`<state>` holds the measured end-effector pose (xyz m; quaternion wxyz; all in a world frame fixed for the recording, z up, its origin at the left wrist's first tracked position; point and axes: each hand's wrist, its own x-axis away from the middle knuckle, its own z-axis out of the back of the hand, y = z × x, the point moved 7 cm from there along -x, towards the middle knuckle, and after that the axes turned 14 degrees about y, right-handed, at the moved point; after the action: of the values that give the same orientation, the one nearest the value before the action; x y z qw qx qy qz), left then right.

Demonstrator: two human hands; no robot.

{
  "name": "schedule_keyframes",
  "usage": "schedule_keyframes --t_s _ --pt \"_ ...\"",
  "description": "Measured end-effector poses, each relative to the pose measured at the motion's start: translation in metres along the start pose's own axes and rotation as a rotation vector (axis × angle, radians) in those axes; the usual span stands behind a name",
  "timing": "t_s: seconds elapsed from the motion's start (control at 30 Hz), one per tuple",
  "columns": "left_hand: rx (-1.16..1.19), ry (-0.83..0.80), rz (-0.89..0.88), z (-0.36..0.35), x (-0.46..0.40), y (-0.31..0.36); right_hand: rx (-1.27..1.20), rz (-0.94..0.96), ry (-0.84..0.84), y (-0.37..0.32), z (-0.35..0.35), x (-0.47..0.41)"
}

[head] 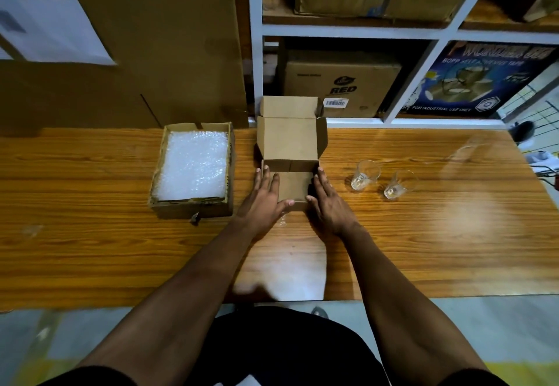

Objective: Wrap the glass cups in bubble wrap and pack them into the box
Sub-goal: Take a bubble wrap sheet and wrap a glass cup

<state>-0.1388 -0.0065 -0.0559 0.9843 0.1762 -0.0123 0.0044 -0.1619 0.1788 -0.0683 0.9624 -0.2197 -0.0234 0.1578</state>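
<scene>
Flanking the box [295, 187], both hands; its lid opens away.

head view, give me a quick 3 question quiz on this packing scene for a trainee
1. True or false: both glass cups are already inside the small box.
2. What fills the tray left of the small box? A) tape B) bubble wrap C) paper
3. What do the left hand and right hand touch?

Key
1. False: they stand bare on the table, right of the box.
2. B
3. The small box's sides, lid open.
</scene>
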Motion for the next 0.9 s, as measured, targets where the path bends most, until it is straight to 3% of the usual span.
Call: schedule_keyframes --t_s 0.17,0.27,0.33,0.47,0.57,0.7,0.9 --pt "0.012 0.025 -0.072 0.007 0.004 -0.002 0.029 -0.026 0.119 -0.014 0.011 0.0" --pt "0.043 0.229 -0.159 0.037 0.002 -0.004 0.049 0.043 0.306 -0.044 0.027 -0.008" --pt "0.079 0.402 -0.17 0.068 -0.001 -0.016 0.018 0.109 0.335 -0.071 0.028 -0.019" --pt "0.099 0.636 0.056 0.116 -0.008 -0.082 -0.083 0.236 0.285 -0.135 0.013 -0.047" --pt "0.025 0.526 0.236 0.118 -0.015 -0.14 -0.113 0.321 0.256 -0.179 -0.006 -0.065" --pt "-0.088 0.275 0.297 0.101 -0.022 -0.18 0.002 0.352 0.209 -0.214 -0.037 -0.084" --pt "-0.102 0.253 0.265 0.089 -0.035 -0.185 0.169 0.349 0.138 -0.219 -0.062 -0.094"
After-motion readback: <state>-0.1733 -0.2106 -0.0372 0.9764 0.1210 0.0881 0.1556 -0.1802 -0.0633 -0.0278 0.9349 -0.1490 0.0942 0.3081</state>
